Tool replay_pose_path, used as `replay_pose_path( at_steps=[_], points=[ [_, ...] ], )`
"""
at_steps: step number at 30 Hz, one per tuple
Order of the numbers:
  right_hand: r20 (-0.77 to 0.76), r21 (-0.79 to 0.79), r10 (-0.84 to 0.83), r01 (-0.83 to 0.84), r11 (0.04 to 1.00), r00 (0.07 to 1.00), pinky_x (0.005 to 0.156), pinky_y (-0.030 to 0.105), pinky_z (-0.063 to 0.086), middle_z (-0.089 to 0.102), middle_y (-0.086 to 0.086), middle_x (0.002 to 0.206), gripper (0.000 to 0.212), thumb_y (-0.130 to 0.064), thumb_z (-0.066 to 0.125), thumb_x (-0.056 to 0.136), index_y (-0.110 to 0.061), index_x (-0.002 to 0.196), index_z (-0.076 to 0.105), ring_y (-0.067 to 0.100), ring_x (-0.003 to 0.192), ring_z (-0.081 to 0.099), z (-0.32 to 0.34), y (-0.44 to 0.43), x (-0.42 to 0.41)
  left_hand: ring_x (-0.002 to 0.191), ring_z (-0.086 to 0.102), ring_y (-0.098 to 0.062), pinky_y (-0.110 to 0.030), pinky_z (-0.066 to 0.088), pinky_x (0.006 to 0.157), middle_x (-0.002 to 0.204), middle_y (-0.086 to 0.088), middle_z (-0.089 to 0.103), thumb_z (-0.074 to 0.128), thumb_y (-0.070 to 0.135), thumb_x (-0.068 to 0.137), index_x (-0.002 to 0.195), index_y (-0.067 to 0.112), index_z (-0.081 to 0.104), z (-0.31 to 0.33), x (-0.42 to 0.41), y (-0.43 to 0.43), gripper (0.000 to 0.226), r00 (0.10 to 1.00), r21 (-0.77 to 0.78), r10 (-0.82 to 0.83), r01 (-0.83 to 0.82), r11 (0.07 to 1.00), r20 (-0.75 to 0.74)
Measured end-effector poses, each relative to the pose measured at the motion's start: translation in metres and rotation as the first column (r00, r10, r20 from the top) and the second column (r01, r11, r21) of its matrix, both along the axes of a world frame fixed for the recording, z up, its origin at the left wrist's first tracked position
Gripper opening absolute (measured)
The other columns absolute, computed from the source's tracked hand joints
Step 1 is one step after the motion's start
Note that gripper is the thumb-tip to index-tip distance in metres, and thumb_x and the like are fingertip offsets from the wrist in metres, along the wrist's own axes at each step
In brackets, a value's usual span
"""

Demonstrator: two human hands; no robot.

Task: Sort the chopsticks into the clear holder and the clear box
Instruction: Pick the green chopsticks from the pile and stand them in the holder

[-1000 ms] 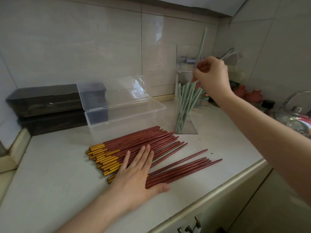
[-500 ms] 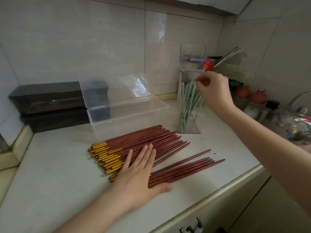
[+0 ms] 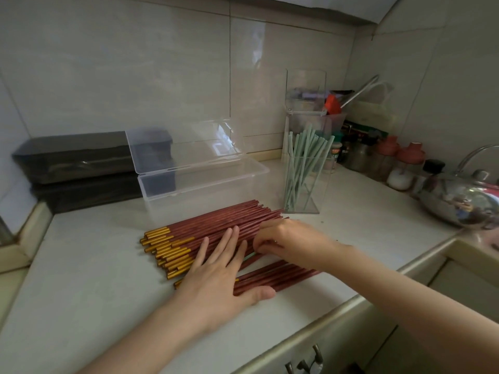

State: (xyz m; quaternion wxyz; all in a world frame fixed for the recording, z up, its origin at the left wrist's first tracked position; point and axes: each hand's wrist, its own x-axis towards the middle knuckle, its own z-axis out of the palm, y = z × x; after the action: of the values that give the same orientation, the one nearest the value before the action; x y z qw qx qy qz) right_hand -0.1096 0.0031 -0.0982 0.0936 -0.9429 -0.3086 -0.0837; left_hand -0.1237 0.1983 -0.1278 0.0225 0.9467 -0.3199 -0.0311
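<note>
The right hand [image 3: 286, 244] has left the holder [image 3: 305, 195] and come down onto the red chopsticks [image 3: 216, 222] on the bench [image 3: 94, 265]. Its fingers now curl at the pile just beside the left hand [image 3: 218, 276]. It no longer lifts one of the green chopsticks [image 3: 303, 157] over the holder.

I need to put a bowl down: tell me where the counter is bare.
Bare counter lies left of the red chopsticks, in front of the black boxes. Another patch lies between the clear holder and the kettle. Crowded: jars at back right, chopsticks mid-counter.
</note>
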Motion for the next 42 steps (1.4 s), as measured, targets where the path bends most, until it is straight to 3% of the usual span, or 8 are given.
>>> replay_pose_path(
  at_steps=[15,21,24,27,32,35,38,42],
  points=[
    [-0.011,-0.357,0.168,-0.161,0.92,0.986,0.07,0.039,0.048,0.058,0.007,0.092,0.008,-0.011,0.056,0.086,-0.006,0.092,0.056,0.025,0.082,0.056,0.02,0.001,0.005,0.132,-0.039,-0.011,-0.043,-0.017,0.114,0.146,-0.001,-0.038,-0.003,0.085,0.061,0.14,0.014,-0.026,-0.003,-0.008,-0.003,0.109,0.998,0.045,0.061,-0.061,0.997,-0.009],
    [0.046,-0.367,0.143,-0.116,0.923,0.989,0.066,0.039,0.051,0.057,0.008,0.091,0.019,0.003,0.053,0.08,-0.006,0.096,0.056,0.025,0.081,0.057,0.021,-0.019,0.003,0.132,-0.037,-0.01,-0.037,-0.017,0.115,0.145,0.001,-0.039,0.006,0.082,0.069,0.141,0.014,-0.027,0.001,-0.01,-0.003,0.104,0.998,0.052,0.054,-0.052,0.997,-0.035],
    [0.162,-0.205,0.014,0.019,0.979,0.987,0.067,0.029,0.054,0.059,0.003,0.088,0.015,0.002,0.055,0.083,-0.008,0.092,0.061,0.015,0.078,0.059,0.037,-0.038,0.003,0.133,-0.036,-0.01,-0.037,-0.017,0.115,0.146,0.001,-0.037,0.004,0.082,0.068,0.142,0.015,-0.024,0.0,-0.009,-0.002,0.104,0.999,0.039,0.04,-0.039,0.999,-0.027],
    [0.219,0.188,-0.219,0.179,0.966,0.951,0.071,0.014,0.05,0.057,-0.006,0.084,0.011,-0.004,0.059,0.086,-0.014,0.091,0.058,0.003,0.074,0.057,0.068,-0.049,0.003,0.133,-0.036,-0.009,-0.037,-0.017,0.115,0.147,0.002,-0.036,-0.001,0.084,0.065,0.141,0.017,-0.026,-0.002,-0.008,-0.001,0.104,1.0,0.043,0.023,-0.022,0.999,-0.019],
    [0.176,0.798,-0.537,0.2,0.568,0.825,0.052,0.013,0.048,0.064,0.005,0.083,0.01,-0.005,0.059,0.087,-0.011,0.096,0.057,0.007,0.063,0.062,0.126,-0.051,0.025,0.134,-0.034,-0.008,-0.037,-0.017,0.115,0.148,0.004,-0.034,-0.006,0.086,0.062,0.136,0.021,-0.028,-0.003,-0.006,-0.003,0.101,1.0,0.038,-0.011,0.012,0.999,-0.02],
    [0.05,0.818,-0.637,0.335,0.468,0.769,0.048,0.017,0.05,0.066,0.01,0.088,0.013,-0.001,0.057,0.086,-0.007,0.098,0.058,0.012,0.064,0.064,0.136,-0.056,0.049,0.134,-0.034,-0.007,-0.036,-0.016,0.115,0.148,0.004,-0.034,-0.012,0.086,0.055,0.136,0.021,-0.028,-0.003,-0.006,-0.002,0.106,1.0,0.029,-0.019,0.02,0.999,-0.021],
    [-0.025,0.746,-0.689,0.473,0.47,0.724,0.058,0.019,0.051,0.064,0.009,0.091,0.009,-0.003,0.059,0.087,-0.009,0.093,0.057,0.017,0.074,0.066,0.128,-0.062,0.071,0.134,-0.034,-0.008,-0.037,-0.015,0.116,0.148,0.004,-0.034,-0.011,0.087,0.056,0.139,0.02,-0.026,-0.004,-0.007,-0.001,0.108,1.0,0.033,-0.011,0.012,0.999,-0.022],
    [-0.116,0.639,-0.724,0.609,0.47,0.68,0.053,0.017,0.046,0.065,0.011,0.086,0.006,-0.006,0.061,0.086,-0.003,0.092,0.061,0.008,0.062,0.062,0.112,-0.07,0.084,0.133,-0.036,-0.008,-0.037,-0.017,0.115,0.146,0.004,-0.037,0.0,0.084,0.066,0.141,0.019,-0.027,-0.001,-0.009,-0.003,0.103,0.999,0.044,0.006,-0.004,0.999,-0.051]
  ],
)
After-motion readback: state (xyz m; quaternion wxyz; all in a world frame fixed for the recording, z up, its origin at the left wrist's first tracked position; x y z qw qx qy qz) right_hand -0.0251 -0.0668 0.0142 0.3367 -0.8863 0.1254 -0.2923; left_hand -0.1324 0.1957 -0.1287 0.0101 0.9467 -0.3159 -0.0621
